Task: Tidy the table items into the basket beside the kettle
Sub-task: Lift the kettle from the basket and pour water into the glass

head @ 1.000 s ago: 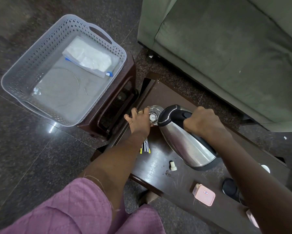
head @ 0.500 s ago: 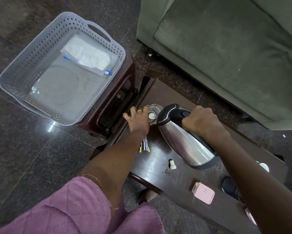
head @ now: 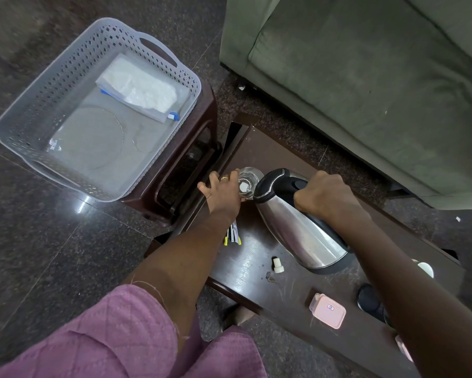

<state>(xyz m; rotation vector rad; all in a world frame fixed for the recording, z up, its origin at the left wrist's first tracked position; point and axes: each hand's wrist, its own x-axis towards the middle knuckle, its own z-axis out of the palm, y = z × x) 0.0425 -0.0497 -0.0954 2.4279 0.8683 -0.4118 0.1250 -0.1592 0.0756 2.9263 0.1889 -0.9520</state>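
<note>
Pink box (head: 327,311) near table (head: 259,156) front edge, lid on, contents hidden; light, rigid, take by sides. Small white cap (head: 277,265) and pens (head: 232,236) mid-table, loose. Right hand (head: 322,195), fingers clamped on kettle (head: 297,222) handle, kettle tilted, spout at glass (head: 248,180). Left hand (head: 224,190), fingers wrapped round glass; fragile, likely slippery, grip mid-wall. Basket (head: 42,85) on stool (head: 202,126) beyond: white pouch (head: 142,91), clear round plate (head: 93,140).

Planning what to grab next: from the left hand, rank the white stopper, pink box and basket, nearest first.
1. White stopper, on the table toward the person.
2. Basket, on the stool to the left.
3. Pink box, at the table's near edge, rightward.
</note>
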